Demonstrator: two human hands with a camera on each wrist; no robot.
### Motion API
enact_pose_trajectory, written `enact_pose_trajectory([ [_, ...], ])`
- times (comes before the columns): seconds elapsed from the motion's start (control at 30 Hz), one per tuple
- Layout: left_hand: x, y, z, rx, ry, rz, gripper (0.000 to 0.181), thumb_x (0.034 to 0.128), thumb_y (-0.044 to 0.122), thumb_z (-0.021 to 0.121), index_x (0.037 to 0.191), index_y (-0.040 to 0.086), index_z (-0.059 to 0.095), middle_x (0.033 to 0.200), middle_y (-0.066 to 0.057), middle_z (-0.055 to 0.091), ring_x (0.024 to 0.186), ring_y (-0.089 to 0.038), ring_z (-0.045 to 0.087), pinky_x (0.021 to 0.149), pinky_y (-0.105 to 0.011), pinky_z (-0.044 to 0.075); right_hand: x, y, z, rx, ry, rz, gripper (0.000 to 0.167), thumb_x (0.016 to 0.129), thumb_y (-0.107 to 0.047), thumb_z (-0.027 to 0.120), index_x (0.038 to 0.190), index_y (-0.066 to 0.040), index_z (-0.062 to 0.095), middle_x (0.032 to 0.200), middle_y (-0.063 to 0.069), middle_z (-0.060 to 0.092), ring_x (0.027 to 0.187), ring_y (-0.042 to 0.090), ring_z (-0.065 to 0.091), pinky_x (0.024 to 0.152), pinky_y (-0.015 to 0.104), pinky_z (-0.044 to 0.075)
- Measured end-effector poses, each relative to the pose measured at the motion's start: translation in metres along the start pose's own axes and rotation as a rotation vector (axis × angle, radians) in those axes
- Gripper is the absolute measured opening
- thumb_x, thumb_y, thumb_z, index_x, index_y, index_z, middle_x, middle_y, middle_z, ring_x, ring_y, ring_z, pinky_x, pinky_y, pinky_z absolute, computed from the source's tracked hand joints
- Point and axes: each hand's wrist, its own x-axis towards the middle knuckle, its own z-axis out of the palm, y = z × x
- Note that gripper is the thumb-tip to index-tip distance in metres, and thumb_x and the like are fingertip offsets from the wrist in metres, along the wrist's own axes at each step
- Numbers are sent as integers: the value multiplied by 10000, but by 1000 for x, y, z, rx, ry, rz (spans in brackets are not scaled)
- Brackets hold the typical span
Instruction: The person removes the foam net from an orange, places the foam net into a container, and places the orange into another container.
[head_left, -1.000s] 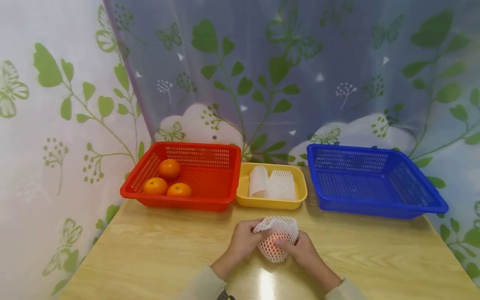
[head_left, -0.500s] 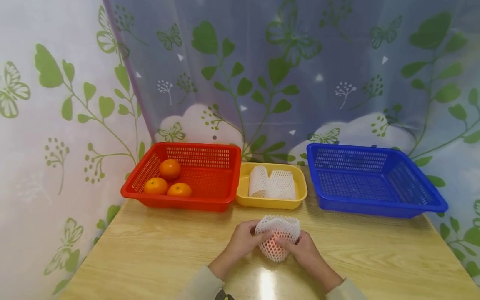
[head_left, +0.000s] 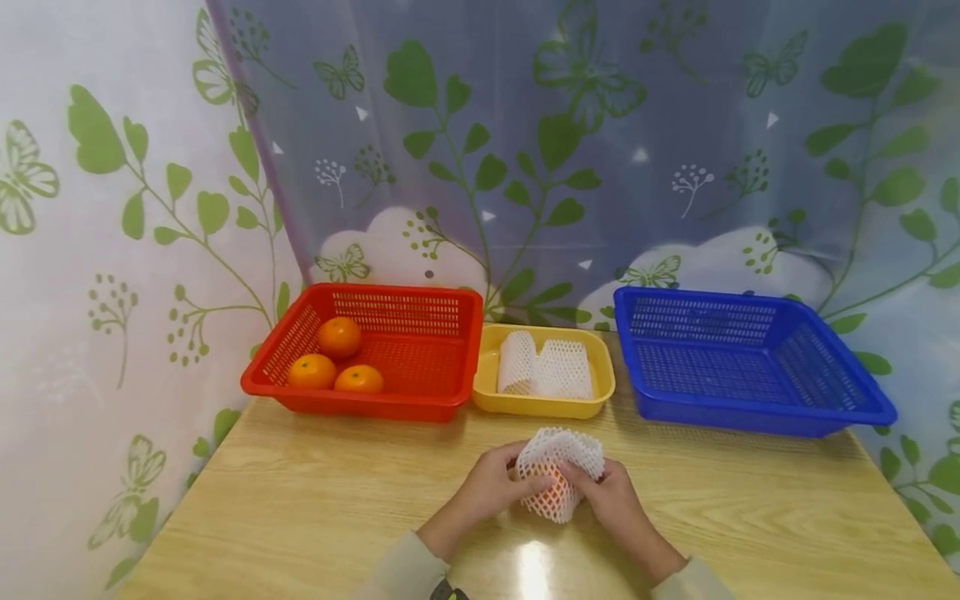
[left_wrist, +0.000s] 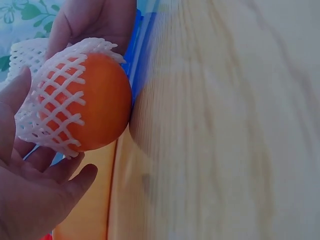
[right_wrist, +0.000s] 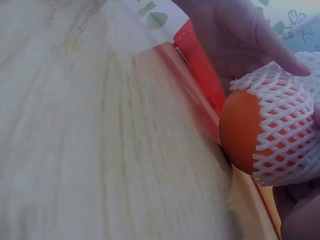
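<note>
Between my two hands is an orange (left_wrist: 107, 102), partly covered by a white foam net sleeve (head_left: 551, 450). The sleeve wraps one side of the fruit, and its loose end stands up above it; bare peel shows on the other side in both wrist views. My left hand (head_left: 487, 485) holds the covered fruit from the left, its thumb lying across the netting and its fingers behind. From the right, my right hand (head_left: 615, 500) grips the sleeve and fruit, with its thumb pressed on the mesh. Most fingertips are hidden behind the sleeve in the head view.
A red basket (head_left: 375, 408) with three oranges (head_left: 340, 337) stands at the back left. Beside it a yellow tray (head_left: 540, 407) holds more foam net sleeves (head_left: 564, 369). A blue basket (head_left: 750, 417) is at the back right. All stand on a wooden table (head_left: 337, 500).
The sleeve and orange have shifted slightly right and tilted. My left thumb has slid lower on the net, while my right thumb has moved up. The baskets and tray stay put.
</note>
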Motion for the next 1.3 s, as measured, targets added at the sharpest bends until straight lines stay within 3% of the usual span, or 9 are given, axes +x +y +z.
enact_pose_trajectory([
  [0.2,2,0,-3,23,-23,-14,449,886,274,722,1280,80,629,1231,-44,662,1146,-171,601,990,-349,469,3,0,0,-6,9,-4,219,905,-72,672,1038,101,666,874,78,716,770,83,649,705,234,542],
  [0.47,1,4,-2,33,-17,25,386,901,223,697,1247,58,654,1244,-63,656,1166,-197,597,1005,-360,459,3,2,2,-21,-23,-24,273,900,-52,670,1119,103,621,987,143,698,863,86,653,790,238,537],
  [0.53,0,5,0,51,7,34,369,901,212,694,1242,76,664,1242,-48,655,1165,-195,599,995,-342,466,2,3,1,-29,-47,-22,298,896,-49,676,1147,95,603,1014,147,688,885,92,650,807,243,536],
  [0.77,0,6,5,139,176,52,307,836,6,716,1137,65,719,1174,-54,677,1105,-252,639,953,-375,498,3,3,-1,-30,-113,-22,369,862,-60,719,1171,90,584,1053,167,674,929,110,647,847,246,524],
  [1.07,-2,6,-2,95,94,-8,291,888,265,713,1139,118,728,1111,-3,714,1067,-158,650,965,-381,486,2,3,2,7,-123,-12,363,867,-56,716,1170,92,580,1047,174,672,912,115,650,820,262,540],
  [1.3,-2,3,-4,79,50,1,410,897,313,702,1253,113,662,1266,-17,644,1206,-200,571,1061,-447,400,2,2,1,-30,-86,-13,335,863,-75,726,1142,72,611,1022,139,693,908,110,656,822,255,536],
])
